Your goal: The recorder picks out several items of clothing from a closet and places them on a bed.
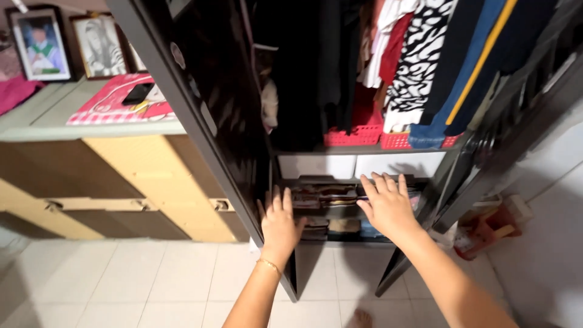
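Both hands, the left hand [280,222] and the right hand [387,203], are held flat and released at the wardrobe's low shelf [340,182], where what look like folded clothes [322,197] should be gripped gently from both sides.

The wardrobe door [206,91] is dark and glossy, mirroring the room faintly. The baskets [355,135] look like red plastic mesh. The clothes [419,61] above are soft cloth, some plain, one in a black-and-white print, one blue with a yellow stripe. The folded items [325,197] on the low shelf look like matt fabric. The dresser [127,176] has a smooth wood-look laminate, pale and brown, with small metal handles [143,205]. The floor tiles [139,279] are pale and slightly shiny. The left hand [279,225] wears a thin gold-coloured metal bracelet [269,265]. The right hand [387,206] is bare.
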